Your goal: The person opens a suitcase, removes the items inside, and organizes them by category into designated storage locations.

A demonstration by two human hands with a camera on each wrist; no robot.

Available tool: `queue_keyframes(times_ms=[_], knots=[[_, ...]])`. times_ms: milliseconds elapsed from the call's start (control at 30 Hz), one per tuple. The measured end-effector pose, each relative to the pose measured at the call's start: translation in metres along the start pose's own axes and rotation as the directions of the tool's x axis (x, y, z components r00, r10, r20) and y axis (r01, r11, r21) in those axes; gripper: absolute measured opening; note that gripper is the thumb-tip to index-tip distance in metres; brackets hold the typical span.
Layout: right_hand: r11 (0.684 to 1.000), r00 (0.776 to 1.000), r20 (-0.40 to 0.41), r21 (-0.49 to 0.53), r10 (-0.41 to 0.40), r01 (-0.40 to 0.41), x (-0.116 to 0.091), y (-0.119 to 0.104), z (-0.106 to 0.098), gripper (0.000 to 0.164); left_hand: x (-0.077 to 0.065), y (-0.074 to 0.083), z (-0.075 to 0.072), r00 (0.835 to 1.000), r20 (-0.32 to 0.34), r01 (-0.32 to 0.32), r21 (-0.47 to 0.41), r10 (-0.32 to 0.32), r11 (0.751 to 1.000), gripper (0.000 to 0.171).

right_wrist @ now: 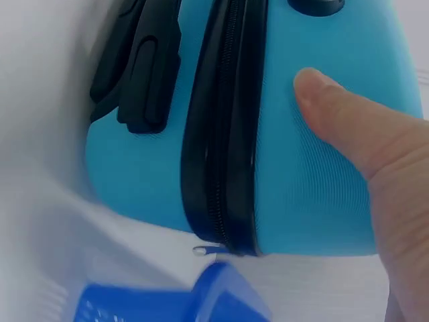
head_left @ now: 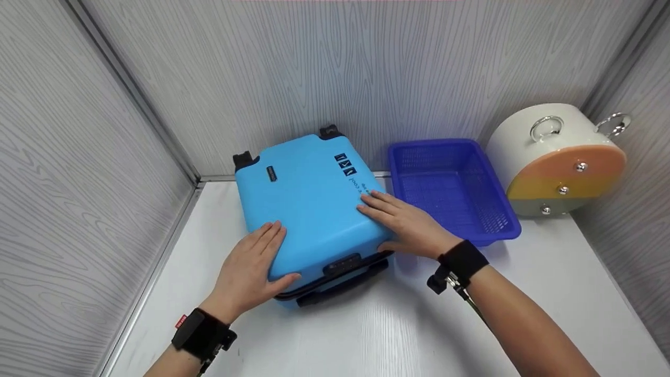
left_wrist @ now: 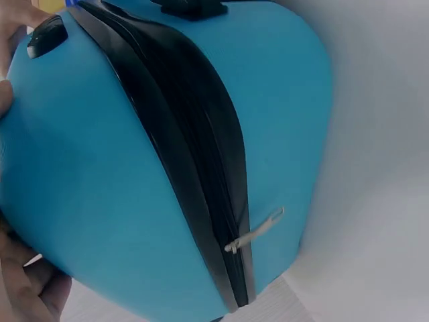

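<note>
A light-blue hard-shell suitcase [head_left: 309,193] lies on its side on the white table, wheels [head_left: 243,160] towards the back wall. My left hand [head_left: 249,262] rests on its near left corner, fingers straight on top and thumb along the front edge. On the near right corner lies my right hand [head_left: 413,225], fingers extended over the shell. The right wrist view shows that thumb [right_wrist: 335,111] against the side, beside the black zipper seam [right_wrist: 221,134]. A zipper pull [left_wrist: 258,231] sticks out from the seam in the left wrist view. A black handle [head_left: 343,285] runs along the front.
A blue plastic basket [head_left: 507,222] stands close to the suitcase's right. Beyond it, a white round case [head_left: 523,131] with striped colored drawers and ring handles stands in the right corner. Grey wood-grain panels [head_left: 314,63] enclose the table [head_left: 340,340].
</note>
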State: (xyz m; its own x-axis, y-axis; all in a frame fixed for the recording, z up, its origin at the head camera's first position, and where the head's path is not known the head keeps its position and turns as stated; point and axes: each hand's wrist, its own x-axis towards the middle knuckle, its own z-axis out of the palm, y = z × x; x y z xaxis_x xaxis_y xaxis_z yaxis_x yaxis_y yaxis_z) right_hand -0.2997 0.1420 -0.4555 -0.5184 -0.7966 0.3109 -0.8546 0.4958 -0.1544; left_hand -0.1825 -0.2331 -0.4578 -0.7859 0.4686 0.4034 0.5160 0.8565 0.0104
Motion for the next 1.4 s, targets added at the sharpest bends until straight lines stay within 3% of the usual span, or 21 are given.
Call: queue_keyframes(times_ms=[233, 333, 400, 500, 600, 700, 800, 967, 1067, 1233, 1400], knots=[[0.997, 0.999, -0.027, -0.066, -0.032, 0.03, 0.002, 0.014, -0.003, 0.103, -0.004, -0.014, -0.005, 0.988, 0.011, -0.154, -0.006, 0.154, 0.988, 0.098], [0.994, 0.999, -0.031, -0.106, -0.031, 0.027, 0.003, 0.018, -0.003, 0.103, -0.004, -0.026, -0.005, 0.976, 0.013, -0.219, -0.029, 0.219, 0.975, 0.081], [0.991, 0.999, -0.028, -0.135, -0.023, 0.019, 0.003, 0.021, -0.003, 0.101, -0.003, -0.037, -0.005, 0.975, 0.011, -0.223, -0.029, 0.224, 0.974, 0.074], [0.984, 1.0, -0.015, -0.177, -0.001, -0.002, 0.004, 0.024, -0.005, 0.101, 0.0, -0.062, -0.002, 0.99, 0.031, -0.135, -0.007, 0.135, 0.991, 0.079], [0.976, 1.0, -0.012, -0.217, 0.018, -0.021, 0.005, 0.027, -0.005, 0.101, 0.005, -0.093, 0.0, 0.998, 0.054, 0.04, 0.004, -0.04, 0.999, 0.083], [0.965, 0.999, -0.023, -0.26, 0.028, -0.033, 0.006, 0.029, -0.003, 0.101, 0.01, -0.118, 0.002, 0.979, 0.069, 0.193, -0.029, -0.19, 0.981, 0.086], [0.957, 0.999, -0.035, -0.287, 0.036, -0.045, 0.006, 0.028, -0.001, 0.101, 0.015, -0.132, 0.003, 0.959, 0.093, 0.275, -0.07, -0.268, 0.959, 0.087], [0.967, 0.996, -0.032, -0.237, 0.087, -0.092, 0.009, 0.016, 0.001, 0.091, 0.02, -0.137, 0.008, 0.944, 0.142, 0.315, -0.129, -0.297, 0.94, 0.087], [0.975, 0.994, -0.027, -0.194, 0.108, -0.111, 0.014, -0.003, 0.001, 0.083, 0.021, -0.135, 0.01, 0.938, 0.137, 0.336, -0.127, -0.319, 0.933, 0.086], [0.989, 0.999, -0.028, -0.143, 0.045, -0.048, 0.033, -0.068, 0.015, 0.079, 0.033, -0.131, 0.009, 0.945, 0.067, 0.323, -0.054, -0.319, 0.945, 0.082], [0.985, 1.0, -0.027, -0.169, 0.014, -0.018, 0.05, -0.123, 0.044, 0.105, 0.04, -0.128, 0.012, 0.956, 0.07, 0.29, -0.073, -0.286, 0.954, 0.076]])
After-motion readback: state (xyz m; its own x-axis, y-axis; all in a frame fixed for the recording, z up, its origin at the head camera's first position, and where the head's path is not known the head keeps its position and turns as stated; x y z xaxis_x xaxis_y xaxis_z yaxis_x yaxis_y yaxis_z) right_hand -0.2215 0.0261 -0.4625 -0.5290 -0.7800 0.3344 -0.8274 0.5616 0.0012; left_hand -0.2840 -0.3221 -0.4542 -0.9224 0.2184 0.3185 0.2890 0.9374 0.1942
